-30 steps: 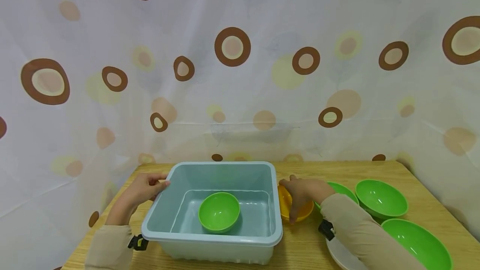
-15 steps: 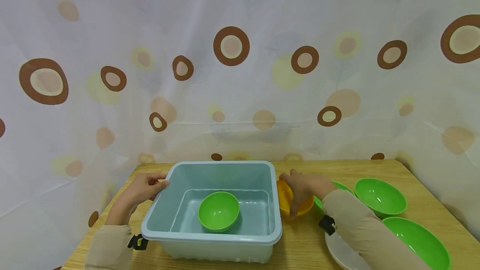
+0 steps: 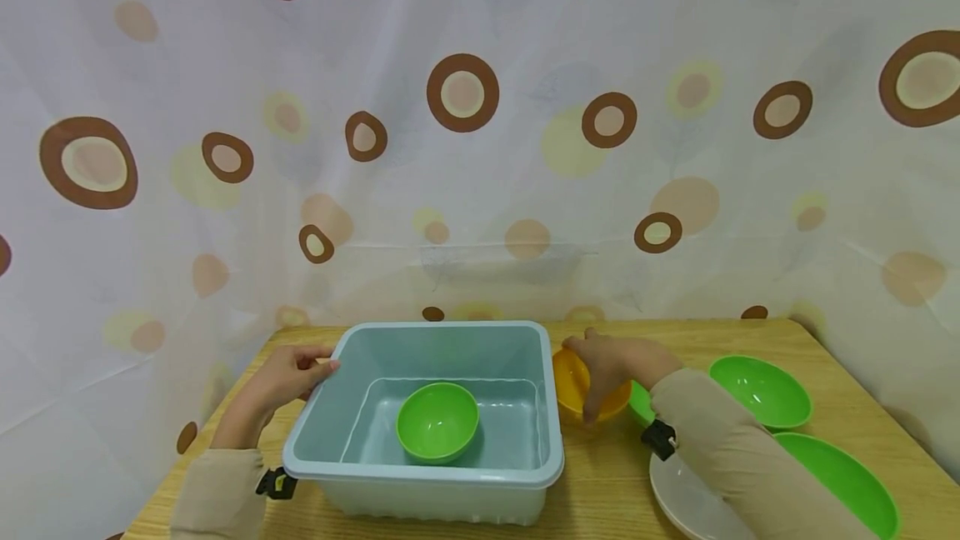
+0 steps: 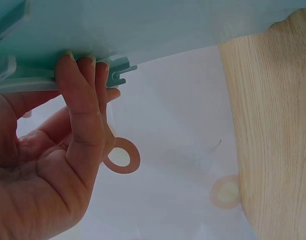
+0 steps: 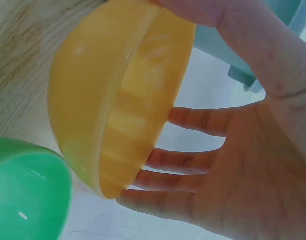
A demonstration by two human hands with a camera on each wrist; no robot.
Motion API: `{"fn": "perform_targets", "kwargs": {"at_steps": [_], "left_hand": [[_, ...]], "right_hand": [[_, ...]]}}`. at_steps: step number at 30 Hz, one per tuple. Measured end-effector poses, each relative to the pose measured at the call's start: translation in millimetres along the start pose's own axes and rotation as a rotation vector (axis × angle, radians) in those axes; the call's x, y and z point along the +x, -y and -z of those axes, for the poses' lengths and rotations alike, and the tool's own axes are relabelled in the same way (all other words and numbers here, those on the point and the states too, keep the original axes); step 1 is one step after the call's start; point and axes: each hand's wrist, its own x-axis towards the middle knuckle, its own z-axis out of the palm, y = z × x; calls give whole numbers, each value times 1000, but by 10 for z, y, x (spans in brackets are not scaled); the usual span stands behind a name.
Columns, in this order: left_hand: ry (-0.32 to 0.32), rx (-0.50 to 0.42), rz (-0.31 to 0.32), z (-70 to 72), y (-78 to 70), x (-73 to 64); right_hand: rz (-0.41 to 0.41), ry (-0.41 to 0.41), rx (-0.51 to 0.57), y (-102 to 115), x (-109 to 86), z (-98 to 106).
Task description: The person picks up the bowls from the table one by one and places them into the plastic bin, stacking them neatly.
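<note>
A pale blue plastic basin [image 3: 420,476] stands on the table with a small green bowl [image 3: 437,423] inside it. At its left rim my left hand [image 3: 288,377] pinches the edge; the left wrist view shows the fingertips curled under the rim. On the basin's right side, my right hand [image 3: 611,367] holds an orange bowl [image 3: 572,386] by its rim. The right wrist view shows the thumb on one side of the orange bowl [image 5: 85,100] and the fingertips on the opposite edge. The right hand hides part of the orange bowl in the head view.
Behind the right forearm a green bowl [image 3: 641,403] is partly hidden. Two more green bowls [image 3: 761,390] lie at the right, one partly covered by the sleeve. A white plate [image 3: 682,494] sits under the forearm. A patterned curtain [image 3: 480,190] hangs behind the wooden table [image 3: 607,490].
My right hand and the orange bowl have moved slightly up and away from me in the head view. The left hand and the basin stay in place.
</note>
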Motion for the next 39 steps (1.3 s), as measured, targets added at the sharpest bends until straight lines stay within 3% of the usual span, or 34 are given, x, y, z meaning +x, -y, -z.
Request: {"fn": "perform_targets", "kwargs": {"at_steps": [9,16,39], "left_hand": [[6,-8,-21,-2,4,-9],[-6,-3,-11,-14,16,6],[-4,-3,6,0,14,0]], "right_hand": [[13,-11,-52,4,-42,72],[-10,-15,-48,-10,-70,148],[32,-28,-101,22,-253,387]]}}
